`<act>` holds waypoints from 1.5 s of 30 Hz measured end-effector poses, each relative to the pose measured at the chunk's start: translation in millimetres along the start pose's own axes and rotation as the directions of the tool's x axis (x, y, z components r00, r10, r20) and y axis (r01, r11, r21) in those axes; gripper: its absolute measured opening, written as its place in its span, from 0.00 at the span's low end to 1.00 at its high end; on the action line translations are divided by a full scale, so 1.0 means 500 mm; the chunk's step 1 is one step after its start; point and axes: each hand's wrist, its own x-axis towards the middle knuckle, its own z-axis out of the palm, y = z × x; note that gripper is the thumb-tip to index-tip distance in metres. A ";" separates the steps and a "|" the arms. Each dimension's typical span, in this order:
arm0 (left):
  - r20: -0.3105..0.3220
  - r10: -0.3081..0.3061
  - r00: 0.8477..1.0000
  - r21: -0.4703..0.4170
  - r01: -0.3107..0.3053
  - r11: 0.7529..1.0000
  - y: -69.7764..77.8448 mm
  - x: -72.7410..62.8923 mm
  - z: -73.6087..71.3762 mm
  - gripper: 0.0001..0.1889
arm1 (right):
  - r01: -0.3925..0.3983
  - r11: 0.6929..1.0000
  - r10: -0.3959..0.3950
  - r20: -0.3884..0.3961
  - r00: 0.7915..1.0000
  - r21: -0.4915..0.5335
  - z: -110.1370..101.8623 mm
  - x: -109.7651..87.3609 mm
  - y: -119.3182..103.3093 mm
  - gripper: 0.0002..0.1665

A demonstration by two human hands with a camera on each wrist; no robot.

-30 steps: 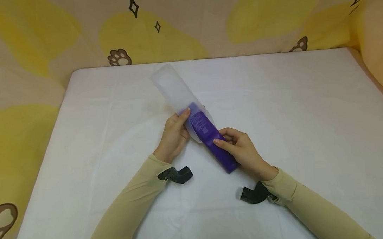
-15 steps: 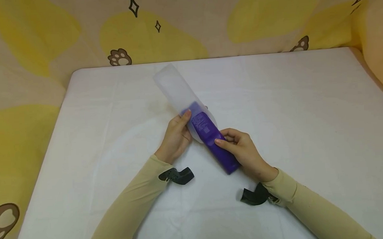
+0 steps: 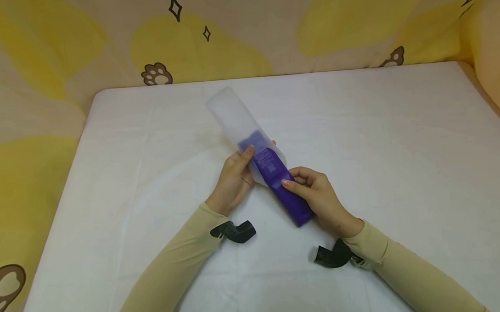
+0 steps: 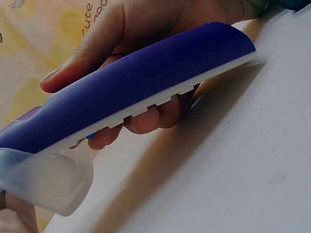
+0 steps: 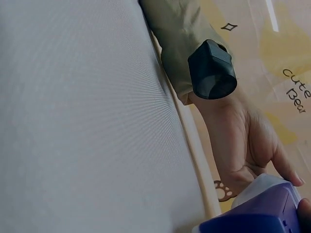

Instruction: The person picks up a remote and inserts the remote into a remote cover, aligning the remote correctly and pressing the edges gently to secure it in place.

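Note:
A long purple remote control (image 3: 288,198) with small print on its back is held slantwise above the table. Its far end sits inside a frosted translucent sleeve (image 3: 231,113), which reaches well beyond it. My left hand (image 3: 233,180) grips the sleeve near its mouth, thumb on top and fingers underneath. Around the remote's near half, my right hand (image 3: 319,195) pinches with thumb above and fingers below. The left wrist view shows white raised keys along the underside of the remote control (image 4: 121,92). In the right wrist view my left hand (image 5: 238,136) is beside the sleeve (image 5: 260,189).
A white cloth covers the table (image 3: 398,146). Behind it hangs a yellow and beige patterned curtain (image 3: 237,41). Dark wrist cameras are strapped over both sleeves; the left one (image 3: 238,231) juts inward between the forearms.
My left hand and the translucent sleeve have shifted slightly right and nearer to my right hand. A bit more of the remote control is covered. My right hand has barely moved.

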 end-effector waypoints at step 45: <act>-0.048 -0.014 0.999 0.047 0.016 0.999 0.042 0.003 -0.011 0.14 | -0.049 0.997 0.038 0.177 0.984 0.058 0.001 0.004 -0.003 0.20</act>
